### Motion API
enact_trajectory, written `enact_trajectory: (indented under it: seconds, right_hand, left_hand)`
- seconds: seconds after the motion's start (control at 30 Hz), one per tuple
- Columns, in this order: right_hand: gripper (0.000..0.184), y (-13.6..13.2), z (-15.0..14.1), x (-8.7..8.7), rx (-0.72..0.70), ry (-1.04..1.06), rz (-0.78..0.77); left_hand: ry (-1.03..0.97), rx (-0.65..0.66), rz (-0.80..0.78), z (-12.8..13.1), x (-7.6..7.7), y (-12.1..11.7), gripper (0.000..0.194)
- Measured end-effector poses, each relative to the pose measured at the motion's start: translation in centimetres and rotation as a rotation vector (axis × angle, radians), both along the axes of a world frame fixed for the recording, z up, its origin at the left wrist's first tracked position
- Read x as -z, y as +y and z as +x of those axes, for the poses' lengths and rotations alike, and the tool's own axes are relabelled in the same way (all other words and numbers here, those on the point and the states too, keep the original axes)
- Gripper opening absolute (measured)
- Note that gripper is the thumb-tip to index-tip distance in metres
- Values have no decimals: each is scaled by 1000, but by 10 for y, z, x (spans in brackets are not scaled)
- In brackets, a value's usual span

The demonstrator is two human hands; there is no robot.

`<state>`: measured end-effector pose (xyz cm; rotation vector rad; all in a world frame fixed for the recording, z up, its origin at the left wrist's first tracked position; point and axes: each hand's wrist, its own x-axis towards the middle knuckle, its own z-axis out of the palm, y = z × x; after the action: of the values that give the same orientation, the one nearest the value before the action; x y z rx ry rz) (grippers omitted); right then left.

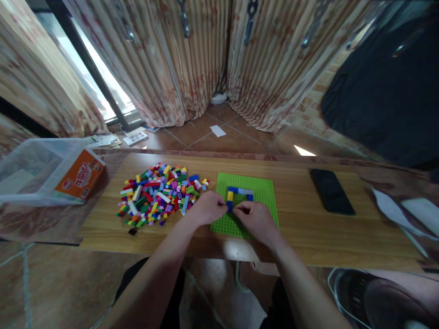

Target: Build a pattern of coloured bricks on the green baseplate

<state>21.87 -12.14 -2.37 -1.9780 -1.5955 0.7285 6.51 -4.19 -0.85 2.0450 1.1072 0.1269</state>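
Observation:
A green studded baseplate [264, 183] lies on the wooden bench, bearing a partial outline of toy bricks. Along its far side run blue bricks [233, 189] and grey bricks [245, 191]; yellow bricks [230, 195] form the left side. At the near left corner is a blue toy brick [229, 205]. My left hand [208, 208] is closed, its fingertips against that brick's left side. Just to the brick's right, my right hand [256, 220] is pinched low over the plate; whatever its fingertips hold is hidden.
A wide heap of mixed toy bricks [161, 194] lies left of the plate. Beyond it stands a clear plastic box [34, 169] with an orange label. A black phone [332, 192] rests on the bench [295, 228] at right, with papers [401, 212] farther right.

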Motion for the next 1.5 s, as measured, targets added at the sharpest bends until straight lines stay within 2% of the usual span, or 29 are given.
enact_trajectory:
  seconds: [0.1,0.3,0.7,0.97,1.07,1.13,1.27,1.37,1.5]
  right_hand:
    - [23,0,-2,0,21,-11,-13]
    - [23,2,-4,1,43,-35,-39]
    - [23,3,-6,2,74,-26,-69]
    - [22,2,-8,6,60,-18,-4]
    - [22,2,-1,3,28,79,14]
    - [24,2,10,1,73,200,55]
    - [33,4,43,6,352,397,205]
    - [38,6,63,15,490,366,263]
    - [31,8,60,21,412,145,230]
  left_hand:
    - [-12,19,-42,-1,1,3,22]
    - [33,44,-18,1,-1,3,23]
    - [91,4,31,6,-4,-2,24]
    - [69,-11,53,3,-5,-4,25]
    - [28,-32,66,-1,-3,-7,24]
    - [-16,-52,99,-3,-1,-10,24]
    - [-160,-155,214,-2,4,-23,22]
    - [-198,-140,410,5,12,-38,37]
    - [-17,6,499,20,29,-57,67]
